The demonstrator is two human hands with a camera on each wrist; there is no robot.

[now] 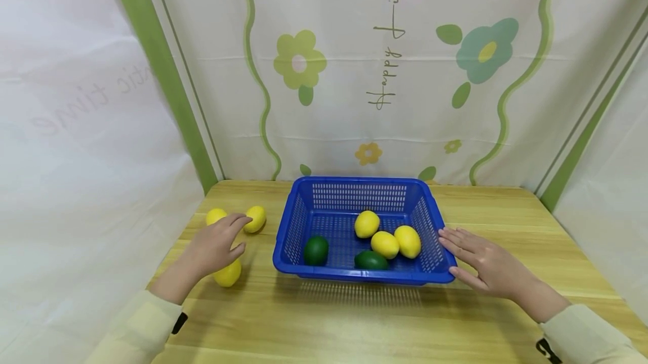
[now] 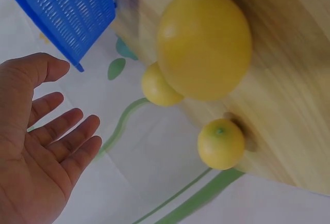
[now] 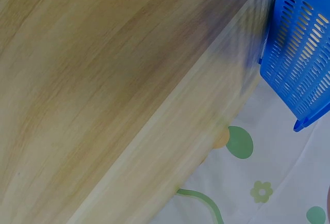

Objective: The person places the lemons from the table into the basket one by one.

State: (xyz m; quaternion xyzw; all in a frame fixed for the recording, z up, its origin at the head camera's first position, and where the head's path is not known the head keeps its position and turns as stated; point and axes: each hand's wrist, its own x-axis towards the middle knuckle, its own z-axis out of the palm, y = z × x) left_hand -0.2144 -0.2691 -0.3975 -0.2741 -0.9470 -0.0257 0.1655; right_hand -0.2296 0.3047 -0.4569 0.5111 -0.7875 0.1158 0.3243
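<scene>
My left hand [image 1: 215,244] hovers over the lemons on the table's left side, fingers spread a little and nothing in them. One lemon [image 1: 255,219] lies just past its fingertips, another lemon [image 1: 216,216] behind the hand, and a third lemon [image 1: 228,274] partly under it. In the left wrist view the palm [image 2: 36,167] faces the camera beside the near lemon [image 2: 204,43]. My right hand [image 1: 488,263] lays straight fingers on the right rim of a blue plastic basket [image 1: 361,277]. Inside are three lemons [image 1: 385,245] and two dark green fruits, one upright [image 1: 316,250], one lying [image 1: 371,260].
The wooden table [image 1: 354,330] meets a printed curtain [image 1: 334,122] along its far edge. Another white curtain [image 1: 101,156] hangs on the left, and one more [image 1: 607,195] on the right. The basket's side [image 3: 304,53] shows at the right wrist view's edge.
</scene>
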